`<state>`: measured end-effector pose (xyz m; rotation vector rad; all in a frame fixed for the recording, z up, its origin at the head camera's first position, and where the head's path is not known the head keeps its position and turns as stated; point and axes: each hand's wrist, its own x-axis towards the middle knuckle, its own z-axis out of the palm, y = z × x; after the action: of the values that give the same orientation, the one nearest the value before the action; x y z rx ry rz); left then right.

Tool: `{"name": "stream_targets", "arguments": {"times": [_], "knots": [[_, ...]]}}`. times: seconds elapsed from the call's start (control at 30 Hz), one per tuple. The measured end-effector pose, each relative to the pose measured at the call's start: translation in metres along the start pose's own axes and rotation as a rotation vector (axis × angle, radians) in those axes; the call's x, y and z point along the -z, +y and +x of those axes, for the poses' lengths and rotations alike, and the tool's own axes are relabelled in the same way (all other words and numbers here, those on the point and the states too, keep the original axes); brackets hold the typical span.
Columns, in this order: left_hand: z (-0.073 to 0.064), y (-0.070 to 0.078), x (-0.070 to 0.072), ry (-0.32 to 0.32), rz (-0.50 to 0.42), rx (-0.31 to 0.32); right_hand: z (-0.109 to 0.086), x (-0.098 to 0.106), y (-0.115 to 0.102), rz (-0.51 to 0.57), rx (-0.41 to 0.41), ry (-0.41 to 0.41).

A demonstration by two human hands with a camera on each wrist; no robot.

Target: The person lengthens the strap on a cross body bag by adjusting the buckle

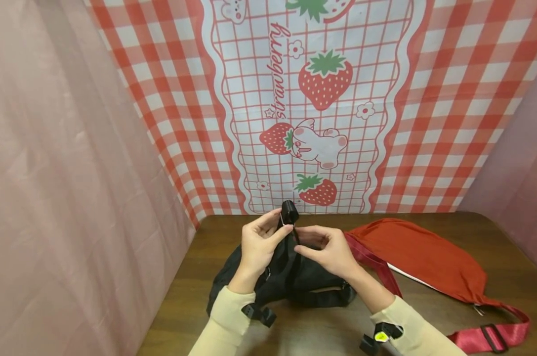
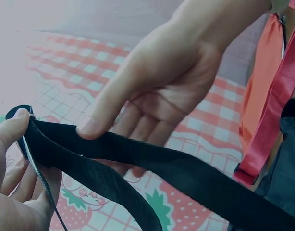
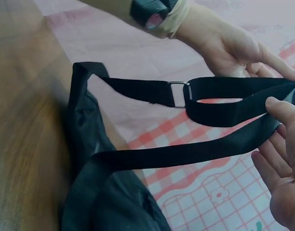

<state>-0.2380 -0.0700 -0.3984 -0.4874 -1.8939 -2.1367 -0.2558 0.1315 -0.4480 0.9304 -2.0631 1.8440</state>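
Observation:
A black bag [image 1: 230, 274] of thin fabric lies on the table, its black strap [image 3: 195, 149] drawn up between both hands. My left hand [image 1: 257, 247] pinches the strap at its raised loop, thumb on top in the left wrist view. Opposite it, my right hand [image 1: 332, 249] holds the strap between thumb and fingers, the thumb [image 2: 92, 126] lying along its edge. A rectangular metal slider [image 3: 180, 94] sits on the strap between bag and hands. In the left wrist view a thin dark cord [image 2: 44, 183] hangs below the left hand.
To the right on the wooden table [image 1: 179, 277] lies a red-orange bag [image 1: 424, 257] with a red strap [image 1: 477, 338] and a black buckle [image 1: 494, 338]. A checked strawberry-print cloth [image 1: 321, 113] rises behind the table. Pink curtain [image 1: 72, 173] hangs at the left.

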Motion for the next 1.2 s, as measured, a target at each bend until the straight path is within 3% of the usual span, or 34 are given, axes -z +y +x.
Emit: {"name": "stream_targets", "arguments": {"times": [0.2, 0.43, 0.77, 1.07, 1.2], "knots": [[-0.001, -0.002, -0.001, 0.002, -0.018, 0.011, 0.001, 0.000, 0.000, -0.027, 0.016, -0.003], [-0.002, -0.004, -0.004, -0.036, -0.016, 0.007, 0.008, -0.004, -0.007, 0.029, 0.015, 0.027], [0.002, -0.001, 0.006, 0.031, -0.013, 0.011, -0.002, -0.007, 0.009, -0.040, -0.004, -0.012], [0.002, -0.002, 0.004, -0.014, -0.051, 0.028, 0.011, -0.008, 0.000, -0.008, 0.047, 0.008], [0.002, -0.001, 0.003, -0.036, -0.047, 0.022, 0.014, -0.007, -0.004, 0.002, 0.033, 0.007]]}}
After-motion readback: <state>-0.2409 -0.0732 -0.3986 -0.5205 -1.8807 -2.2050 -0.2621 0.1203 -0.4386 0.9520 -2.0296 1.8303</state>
